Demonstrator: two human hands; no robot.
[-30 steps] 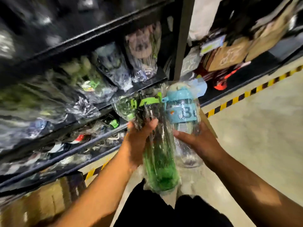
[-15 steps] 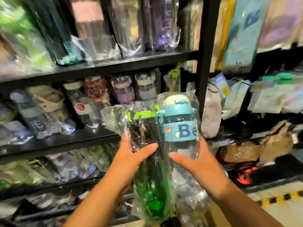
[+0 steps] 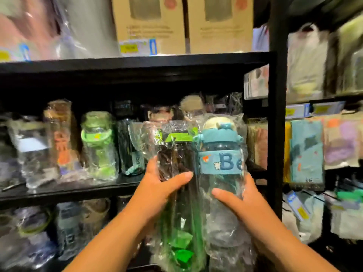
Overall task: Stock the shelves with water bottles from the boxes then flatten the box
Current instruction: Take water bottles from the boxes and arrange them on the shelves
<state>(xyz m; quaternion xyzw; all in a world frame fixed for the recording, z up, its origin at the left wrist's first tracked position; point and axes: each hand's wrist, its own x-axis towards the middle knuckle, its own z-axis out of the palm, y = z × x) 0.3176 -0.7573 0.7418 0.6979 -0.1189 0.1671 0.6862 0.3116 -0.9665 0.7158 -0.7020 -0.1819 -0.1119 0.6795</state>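
Observation:
I hold two plastic-wrapped water bottles upright in front of a black shelf (image 3: pixel 74 190). My left hand (image 3: pixel 157 190) grips the dark bottle with the green lid (image 3: pixel 176 222). My right hand (image 3: pixel 243 203) grips the clear bottle with the blue lid and blue "Be" band (image 3: pixel 221 161). The two bottles touch side by side. Both are level with the middle shelf, in front of its right end. No box for the task is in view.
The middle shelf carries several wrapped bottles, among them a green-lidded one (image 3: pixel 98 142). Tan cartons (image 3: pixel 149 24) stand on the shelf above. A black upright post (image 3: pixel 278 114) rises just right of my bottles. Packaged goods (image 3: pixel 306 152) hang further right.
My view has tilted up from the floor and low shelves to the middle and upper shelves. Both hands have kept their bottles and lifted them toward the middle shelf.

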